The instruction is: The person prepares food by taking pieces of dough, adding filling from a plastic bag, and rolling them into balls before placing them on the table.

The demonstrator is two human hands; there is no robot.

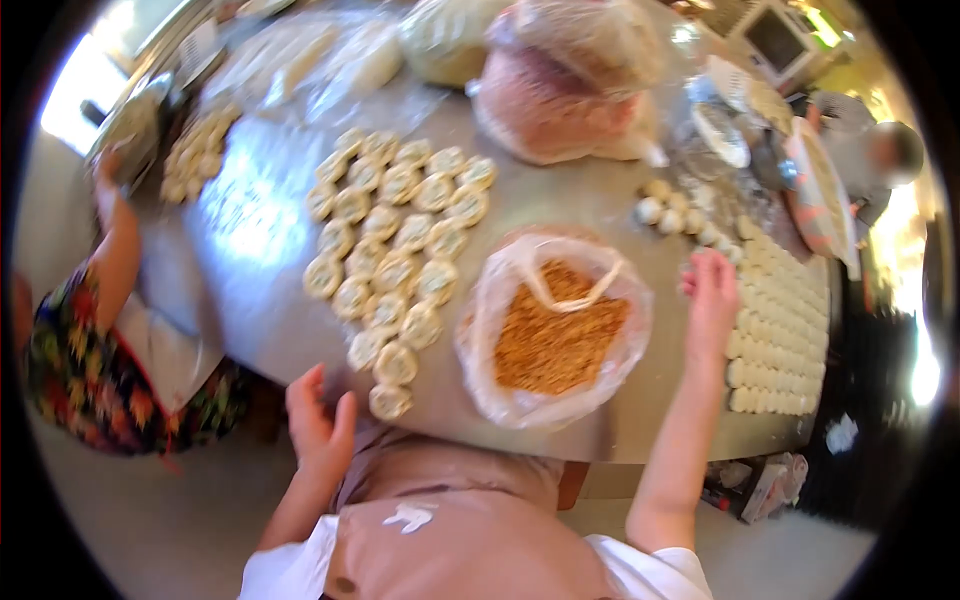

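Note:
Beside the table's front edge, my left hand [321,418] is raised with fingers apart and nothing in it, left of the nearest filled dough round. Round dough pieces with pale green-flecked filling [384,262] lie in uneven rows on the metal table [460,370]. To their right stands an open plastic bag [478,345] of orange-brown crumbly filling [560,335]. My right hand [710,278] is over the table, right of the bag and close to small white dough balls [672,212]; its fingers are curled together, and what they hold, if anything, is too small to tell.
Large wrapped bags, one pink [560,110] and one pale green [450,40], stand at the back. White dough pieces [780,320] line the right side. A co-worker's arm [118,235] reaches in at the left; another person [860,150] is at the far right.

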